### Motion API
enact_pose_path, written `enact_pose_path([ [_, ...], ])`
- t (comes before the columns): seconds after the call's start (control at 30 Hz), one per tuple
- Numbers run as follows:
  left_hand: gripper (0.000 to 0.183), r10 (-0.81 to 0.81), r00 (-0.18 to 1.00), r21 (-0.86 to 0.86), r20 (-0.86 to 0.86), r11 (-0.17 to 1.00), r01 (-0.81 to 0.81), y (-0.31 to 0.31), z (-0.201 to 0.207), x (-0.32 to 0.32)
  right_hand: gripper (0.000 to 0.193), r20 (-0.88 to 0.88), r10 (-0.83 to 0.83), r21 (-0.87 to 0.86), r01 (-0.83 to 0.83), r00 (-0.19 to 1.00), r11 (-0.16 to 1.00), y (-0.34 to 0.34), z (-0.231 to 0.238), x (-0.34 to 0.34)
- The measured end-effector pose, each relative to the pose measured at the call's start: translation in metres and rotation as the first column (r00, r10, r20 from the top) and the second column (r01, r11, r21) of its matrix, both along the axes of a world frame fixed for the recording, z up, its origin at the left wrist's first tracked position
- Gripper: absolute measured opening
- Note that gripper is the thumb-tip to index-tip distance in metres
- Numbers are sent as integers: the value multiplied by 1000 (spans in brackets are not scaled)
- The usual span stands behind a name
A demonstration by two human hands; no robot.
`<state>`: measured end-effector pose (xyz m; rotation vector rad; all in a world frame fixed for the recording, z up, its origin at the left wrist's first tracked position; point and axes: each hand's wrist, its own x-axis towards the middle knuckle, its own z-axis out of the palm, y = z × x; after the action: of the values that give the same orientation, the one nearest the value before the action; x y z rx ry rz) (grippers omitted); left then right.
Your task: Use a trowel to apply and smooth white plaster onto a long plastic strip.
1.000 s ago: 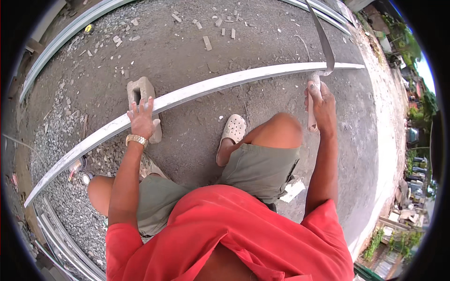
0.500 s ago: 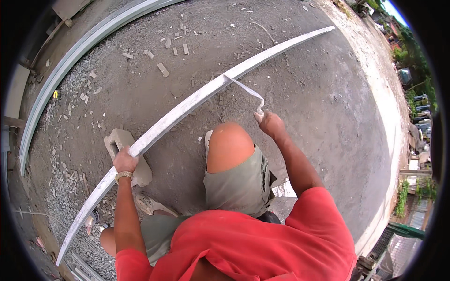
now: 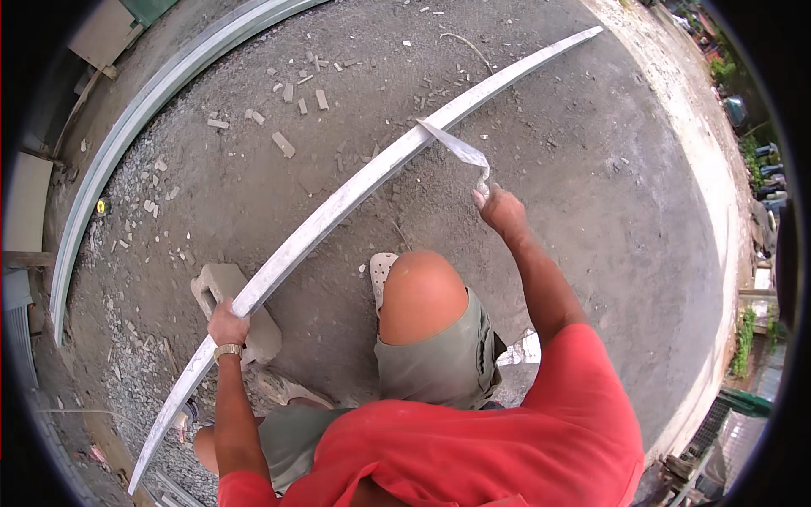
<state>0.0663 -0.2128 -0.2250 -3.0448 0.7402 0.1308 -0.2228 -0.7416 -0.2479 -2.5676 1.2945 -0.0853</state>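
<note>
A long, pale metal bar (image 3: pixel 355 196), whitish and scuffed, runs slantwise from the lower left to the upper right. My left hand (image 3: pixel 228 324) wraps round its near part, beside a hollow concrete block (image 3: pixel 263 336) that sits under or against the bar; the exact contact is hidden. In my right hand (image 3: pixel 504 211) is the handle of a trowel (image 3: pixel 462 150), its fingers closed. The trowel's thin pointed blade reaches to the bar's near edge a little past its middle, with the tip over the top face.
Another long metal profile (image 3: pixel 110 152) lies at the far left. Broken block pieces (image 3: pixel 284 145) and gravel are scattered on the ground. A small yellow object (image 3: pixel 101 207) lies near that profile. My knee (image 3: pixel 425 296) is bent close behind the bar.
The trowel has moved slightly up and right, and its blade has turned to show a broader face. My left hand keeps its hold on the bar; the whole view has shifted a little.
</note>
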Motion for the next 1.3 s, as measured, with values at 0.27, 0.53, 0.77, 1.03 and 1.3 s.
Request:
enact_pose_path([
  [0.27,33,12,999,-24,51,1000,-11,4,-6,2,56,80,-161,77,155,984,985,-81,20,48],
  [0.53,30,-38,999,-89,17,995,39,-8,0,0,47,118,28,20,-31,993,999,-54,-51,1],
  [0.77,78,-27,781,-37,-624,999,5,10,23,39,49,274,-88,648,-116,958,752,-212,-49,32],
  [1.03,103,-126,543,-27,-830,982,187,-97,18,65,68,431,-661,901,-256,614,350,-6,-52,119],
  [1.3,91,-256,276,-172,-926,940,296,-100,-17,97,30,474,-723,880,-271,503,389,16,-33,204],
])
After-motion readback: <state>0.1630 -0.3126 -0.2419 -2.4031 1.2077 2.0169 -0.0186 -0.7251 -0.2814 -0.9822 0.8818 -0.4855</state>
